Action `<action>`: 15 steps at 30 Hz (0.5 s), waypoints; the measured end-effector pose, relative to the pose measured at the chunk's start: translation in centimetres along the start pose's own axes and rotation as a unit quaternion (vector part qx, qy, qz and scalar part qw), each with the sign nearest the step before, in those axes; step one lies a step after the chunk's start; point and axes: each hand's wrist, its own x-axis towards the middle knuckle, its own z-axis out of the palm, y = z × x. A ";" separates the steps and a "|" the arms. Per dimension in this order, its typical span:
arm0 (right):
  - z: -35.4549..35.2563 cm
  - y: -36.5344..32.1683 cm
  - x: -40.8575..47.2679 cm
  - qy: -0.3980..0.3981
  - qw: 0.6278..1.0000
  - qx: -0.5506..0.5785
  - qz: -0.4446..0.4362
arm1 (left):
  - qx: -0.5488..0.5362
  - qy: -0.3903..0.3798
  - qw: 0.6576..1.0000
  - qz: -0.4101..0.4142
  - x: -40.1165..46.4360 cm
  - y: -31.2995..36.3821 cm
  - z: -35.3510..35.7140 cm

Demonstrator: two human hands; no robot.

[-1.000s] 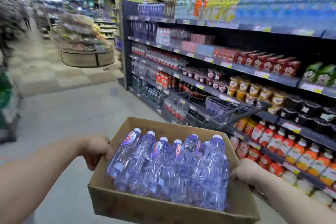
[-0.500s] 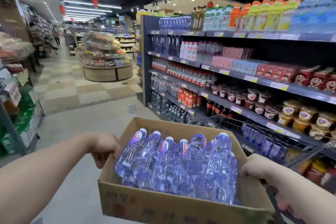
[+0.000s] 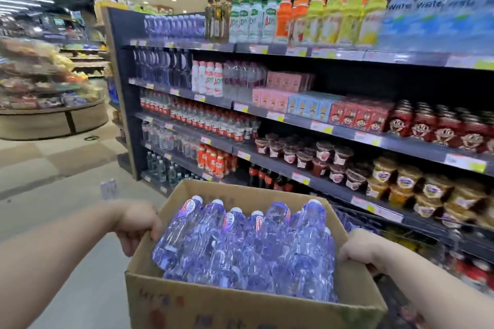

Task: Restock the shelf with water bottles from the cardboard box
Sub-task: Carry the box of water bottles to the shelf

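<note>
My left hand [image 3: 136, 224] is gripping the left wall of the cardboard box [image 3: 240, 304], fingers curled over the rim. My right hand [image 3: 359, 247] is gripping the right wall the same way. The box is riding at waist level between my arms, full of water bottles [image 3: 248, 246] lying side by side, caps pointing away from me. The shelf [image 3: 280, 165] is running along my right. Matching purple bottles [image 3: 173, 27] are sitting on the top row, far left. Judging: keeping the box level and heading toward that end before unloading.
</note>
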 end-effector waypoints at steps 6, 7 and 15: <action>-3.0 0.2 7.2 0.095 0.993 0.031 0.067 | 0.040 0.002 0.995 0.093 14.0 9.4 -5.4; -3.3 0.7 8.3 0.106 0.990 0.047 0.081 | 0.043 0.001 0.994 0.104 16.1 11.2 -5.7; -5.4 5.7 19.7 0.146 0.973 0.058 0.169 | 0.097 -0.039 0.980 0.171 35.2 22.0 -3.1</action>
